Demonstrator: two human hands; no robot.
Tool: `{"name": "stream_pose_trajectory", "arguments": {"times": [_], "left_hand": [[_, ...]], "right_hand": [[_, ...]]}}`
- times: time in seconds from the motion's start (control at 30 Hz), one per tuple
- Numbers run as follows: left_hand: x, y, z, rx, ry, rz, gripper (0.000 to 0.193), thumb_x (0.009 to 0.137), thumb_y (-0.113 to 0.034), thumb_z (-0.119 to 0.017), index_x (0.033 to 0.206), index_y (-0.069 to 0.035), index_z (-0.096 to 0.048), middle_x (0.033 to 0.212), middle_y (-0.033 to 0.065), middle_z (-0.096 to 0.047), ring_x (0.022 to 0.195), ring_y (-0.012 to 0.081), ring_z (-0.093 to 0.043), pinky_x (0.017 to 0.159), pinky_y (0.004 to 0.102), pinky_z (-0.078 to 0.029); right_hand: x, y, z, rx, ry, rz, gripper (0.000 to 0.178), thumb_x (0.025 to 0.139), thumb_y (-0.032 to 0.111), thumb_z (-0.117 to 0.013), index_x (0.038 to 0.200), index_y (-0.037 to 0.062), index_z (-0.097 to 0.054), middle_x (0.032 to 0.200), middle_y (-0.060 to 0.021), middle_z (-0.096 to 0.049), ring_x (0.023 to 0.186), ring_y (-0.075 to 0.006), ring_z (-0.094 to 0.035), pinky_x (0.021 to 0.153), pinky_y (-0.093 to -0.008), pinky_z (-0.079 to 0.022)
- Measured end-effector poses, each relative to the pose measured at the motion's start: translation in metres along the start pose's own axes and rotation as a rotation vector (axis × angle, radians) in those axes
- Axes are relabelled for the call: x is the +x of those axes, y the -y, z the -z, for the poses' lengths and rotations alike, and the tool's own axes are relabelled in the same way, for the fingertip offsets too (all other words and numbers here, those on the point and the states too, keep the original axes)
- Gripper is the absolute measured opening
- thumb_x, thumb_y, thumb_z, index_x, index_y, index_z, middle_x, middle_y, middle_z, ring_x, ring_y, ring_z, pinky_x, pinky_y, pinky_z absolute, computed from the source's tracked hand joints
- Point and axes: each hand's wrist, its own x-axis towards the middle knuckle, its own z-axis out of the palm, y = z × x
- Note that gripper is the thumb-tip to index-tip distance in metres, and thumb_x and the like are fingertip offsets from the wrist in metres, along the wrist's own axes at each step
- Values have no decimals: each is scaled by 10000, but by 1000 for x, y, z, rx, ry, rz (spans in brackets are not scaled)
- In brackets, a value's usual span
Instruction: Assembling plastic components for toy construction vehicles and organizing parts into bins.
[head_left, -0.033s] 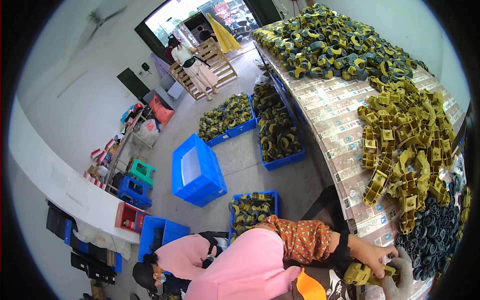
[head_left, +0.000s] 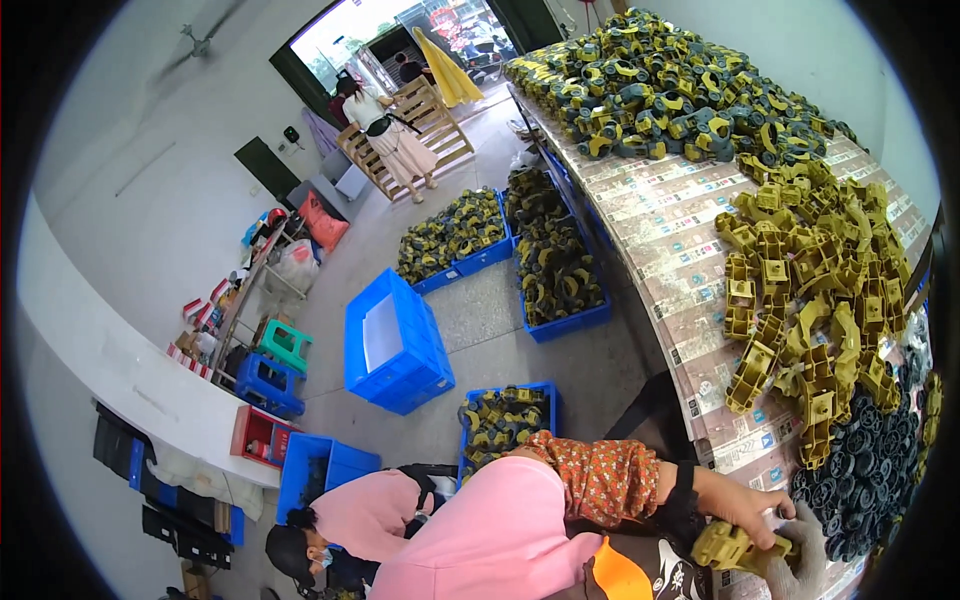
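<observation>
At the lower right, my left hand (head_left: 738, 508), bare, is closed on an olive-yellow plastic toy car body (head_left: 722, 548), gripping it from above. My right hand (head_left: 803, 557), in a pale grey glove, closes round the other end of the same piece. The fingers of both hands meet there and cover part of it. A small pale spot shows between the fingertips, too small to make out. Beside the hands, black toy wheels (head_left: 862, 478) lie in a heap on the table. Past them is a pile of similar yellow car bodies (head_left: 800, 290).
The long table (head_left: 660, 250) carries a large heap of yellow-and-grey toy cars (head_left: 660, 90) at its far end. Blue crates (head_left: 400, 350) stand on the floor, several filled with parts. A co-worker in pink (head_left: 360, 510) bends at the lower left; another person (head_left: 380, 125) stands by a wooden pallet (head_left: 430, 120).
The car body and both hands have shifted very slightly; my grip on it looks the same.
</observation>
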Motion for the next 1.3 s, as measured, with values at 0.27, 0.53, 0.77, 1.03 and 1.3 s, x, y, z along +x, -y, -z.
{"name": "stream_pose_trajectory", "arguments": {"times": [0.27, 0.53, 0.77, 1.03, 1.3], "left_hand": [[-23, -36, -8, -556, 71, -299, 905, 960, -595, -710, 1645, -318, -186, 1504, 103, -511, 1338, 214, -567, 916, 358, -548], [5, -11, -19, 68, -588, -498, 920, 1014, -453, -714, 1665, -191, -119, 1568, 86, -375, 1466, 243, -364, 1223, 394, -301], [0, -14, -15, -188, -491, -466, 869, 1037, -407, -702, 1655, -160, -143, 1460, 73, -477, 1314, 179, -486, 1102, 324, -432], [-2, -7, -19, -97, -549, -401, 840, 999, -438, -747, 1617, -139, -263, 1422, 71, -499, 1313, 186, -471, 1136, 325, -376], [4, 6, -15, -117, -461, -383, 847, 1011, -343, -743, 1650, -186, -211, 1506, 65, -407, 1383, 197, -421, 1157, 335, -351]], "right_hand": [[-27, -46, -17, 713, -559, -252, 461, 1028, 301, -650, 1349, -28, -611, 1329, -228, -626, 1136, -360, -658, 885, -481, -593], [-21, 10, -55, 296, -358, -294, 496, 1107, 338, -534, 1430, -38, -556, 1398, -194, -605, 1156, -298, -638, 875, -361, -552], [-7, -20, -13, -939, -461, -430, 511, 1002, 342, -646, 1456, 112, -609, 1256, -213, -709, 1068, -369, -711, 866, -442, -572], [3, -42, -20, -960, -437, -286, 468, 980, 312, -654, 1402, 109, -638, 1333, -193, -663, 1150, -398, -669, 927, -481, -566], [16, -52, -15, -949, -428, -106, 269, 1007, 212, -616, 1235, 92, -694, 1198, -195, -694, 1062, -393, -690, 866, -450, -581]]}}
